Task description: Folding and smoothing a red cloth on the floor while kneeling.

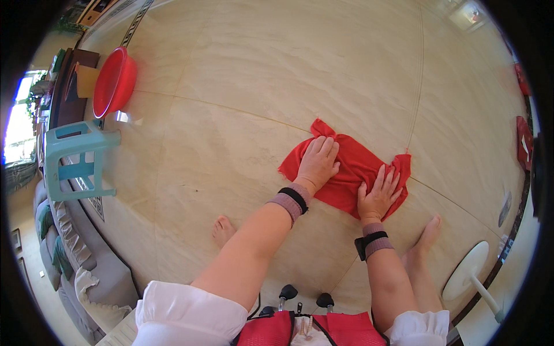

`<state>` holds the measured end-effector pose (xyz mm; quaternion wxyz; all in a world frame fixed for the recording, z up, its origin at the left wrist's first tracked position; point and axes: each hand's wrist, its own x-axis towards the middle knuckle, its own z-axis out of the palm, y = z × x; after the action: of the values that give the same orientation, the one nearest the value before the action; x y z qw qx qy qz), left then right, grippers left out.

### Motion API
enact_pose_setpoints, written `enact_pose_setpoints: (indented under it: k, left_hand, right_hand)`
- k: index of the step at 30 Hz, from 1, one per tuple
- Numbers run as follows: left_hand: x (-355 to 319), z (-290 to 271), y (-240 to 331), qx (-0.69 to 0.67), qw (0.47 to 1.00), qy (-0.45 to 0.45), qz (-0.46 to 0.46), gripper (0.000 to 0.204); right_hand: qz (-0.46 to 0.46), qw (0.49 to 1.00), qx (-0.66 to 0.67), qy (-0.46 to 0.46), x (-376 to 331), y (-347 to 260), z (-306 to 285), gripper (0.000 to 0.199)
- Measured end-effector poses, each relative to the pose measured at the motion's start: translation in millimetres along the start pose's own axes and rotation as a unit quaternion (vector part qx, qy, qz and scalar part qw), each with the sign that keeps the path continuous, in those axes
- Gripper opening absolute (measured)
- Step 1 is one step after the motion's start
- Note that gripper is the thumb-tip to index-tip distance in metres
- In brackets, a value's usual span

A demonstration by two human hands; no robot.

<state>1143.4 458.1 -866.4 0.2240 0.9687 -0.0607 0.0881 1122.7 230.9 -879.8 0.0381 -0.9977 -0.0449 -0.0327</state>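
Observation:
A red cloth (353, 167), wrinkled and frayed at its corners, lies spread on the tiled floor (242, 155) in front of me. On its left part rests my left hand (317, 164), palm down, fingers stretched forward and close together. My right hand (378, 196) presses flat on the cloth's near right part with its fingers spread. Both hands touch the cloth from above without visibly gripping it. Each wrist wears a mauve cuff with a black strap.
My bare feet are on either side of the cloth. To the far left stand a red basin (115, 83) and a light blue plastic stool (81, 158), with a grey sofa (104, 282) nearer. A white round-based stand (466, 270) is at the right.

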Motion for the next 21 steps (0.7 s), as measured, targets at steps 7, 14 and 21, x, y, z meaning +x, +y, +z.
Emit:
enact_pose_setpoints:
  k: [7,14,21]
  left_hand:
    - [-1,-36,-66,-0.024,0.999,0.036,0.030,0.051]
    - [-22,-83,-158,0.048,0.998,0.034,-0.011,0.050]
    - [-39,-113,-229,0.089,0.992,0.051,-0.071,0.054]
  right_hand:
    - [-0.007,1.000,0.006,-0.014,10,-57,0,0.088]
    - [-0.086,0.994,0.069,-0.018,24,-153,-2,0.090]
    - [-0.143,0.982,0.117,-0.024,38,-223,-1,0.083]
